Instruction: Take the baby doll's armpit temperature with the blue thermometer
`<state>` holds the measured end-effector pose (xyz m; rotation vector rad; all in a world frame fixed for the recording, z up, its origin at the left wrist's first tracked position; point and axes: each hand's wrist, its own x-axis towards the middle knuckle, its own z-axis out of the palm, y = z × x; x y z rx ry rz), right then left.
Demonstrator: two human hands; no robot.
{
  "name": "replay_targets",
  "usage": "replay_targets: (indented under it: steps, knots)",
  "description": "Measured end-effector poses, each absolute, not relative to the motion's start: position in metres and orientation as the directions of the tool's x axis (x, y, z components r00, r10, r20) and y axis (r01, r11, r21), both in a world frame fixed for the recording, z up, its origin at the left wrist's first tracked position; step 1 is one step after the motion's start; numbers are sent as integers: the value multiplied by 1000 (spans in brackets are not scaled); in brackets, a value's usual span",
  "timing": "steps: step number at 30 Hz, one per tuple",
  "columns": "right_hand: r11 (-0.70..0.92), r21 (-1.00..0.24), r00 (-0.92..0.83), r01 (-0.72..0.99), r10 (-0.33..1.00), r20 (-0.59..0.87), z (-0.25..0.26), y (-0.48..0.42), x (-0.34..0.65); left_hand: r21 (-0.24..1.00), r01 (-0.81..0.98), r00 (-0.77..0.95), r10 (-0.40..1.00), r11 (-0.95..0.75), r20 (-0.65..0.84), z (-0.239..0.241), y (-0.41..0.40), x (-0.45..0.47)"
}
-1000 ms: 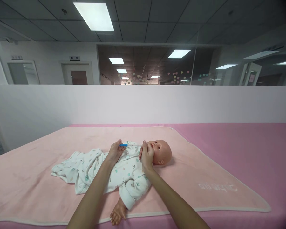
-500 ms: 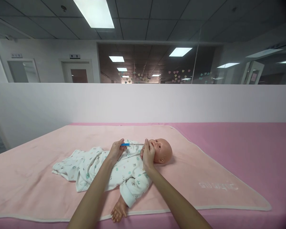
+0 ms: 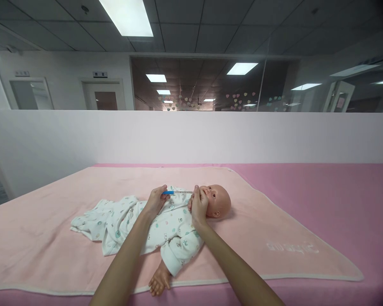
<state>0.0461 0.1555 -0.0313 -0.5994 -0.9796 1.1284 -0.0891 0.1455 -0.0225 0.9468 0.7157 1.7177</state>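
Observation:
A baby doll [image 3: 217, 199] in a white patterned sleepsuit [image 3: 166, 227] lies on its back on a light pink blanket [image 3: 51, 229], head to the right. My left hand [image 3: 155, 200] pinches the blue end of a thin syringe-like tube [image 3: 175, 192] above the doll's chest. The tube points toward the doll's mouth. My right hand [image 3: 198, 206] is closed against the doll's chin and cheek, with its fingertips at the tube's far end. One bare doll hand [image 3: 157, 284] sticks out near the blanket's front edge.
The blanket lies on a darker pink table cover [image 3: 322, 191]. A white partition wall [image 3: 191, 136] runs behind the table, with glass and office ceiling lights above it. Pale lettering [image 3: 290, 247] marks the blanket's right part.
The view has shifted slightly. Both hands and the tube stay almost where they were at the doll's mouth.

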Motion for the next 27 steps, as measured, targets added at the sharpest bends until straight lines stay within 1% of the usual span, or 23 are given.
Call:
replay_targets:
  steps: [13, 27]
  knots:
    - [367, -816, 119, -446, 928, 352, -32, 155, 48, 816, -482, -182, 947, -320, 264, -24, 145, -90]
    - [379, -807, 133, -453, 924, 359, -32, 154, 47, 802, -486, -155, 937, -347, 312, -26, 147, -92]
